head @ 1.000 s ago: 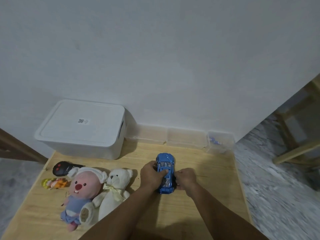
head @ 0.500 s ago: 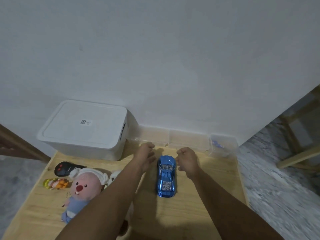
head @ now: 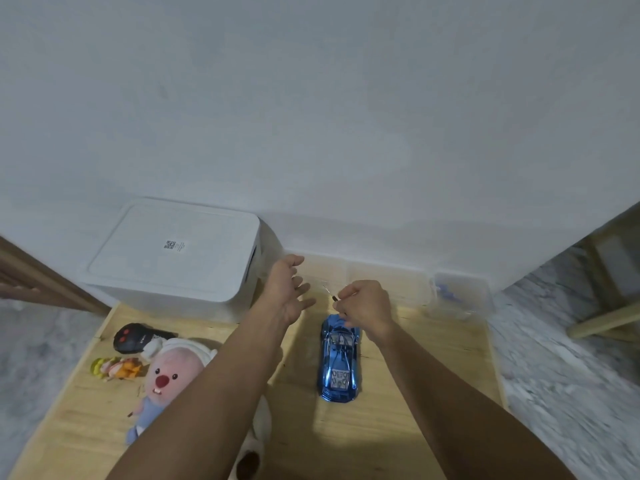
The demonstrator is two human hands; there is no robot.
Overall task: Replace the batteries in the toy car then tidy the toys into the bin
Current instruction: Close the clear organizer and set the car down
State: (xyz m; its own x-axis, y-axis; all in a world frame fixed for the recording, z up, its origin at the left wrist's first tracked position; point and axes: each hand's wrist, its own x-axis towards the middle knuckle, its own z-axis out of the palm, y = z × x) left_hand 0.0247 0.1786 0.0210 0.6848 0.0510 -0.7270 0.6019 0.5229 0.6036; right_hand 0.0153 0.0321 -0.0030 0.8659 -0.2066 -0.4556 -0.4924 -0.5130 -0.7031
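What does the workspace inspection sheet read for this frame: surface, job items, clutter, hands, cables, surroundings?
Surface: light wooden table, bare at the near right.
Job's things: blue toy car upright on its wheels at centre, no hand on it; white bin at back left, lid shut; pink plush and small colourful toy at left.
Clutter: black remote in front of the bin; clear plastic boxes along the wall.
Hands: left hand open, empty, above the table; right hand pinching a small thin tool, too small to identify.
Cables: nothing seen.
Surroundings: white wall, marbled floor, wooden furniture legs at right.
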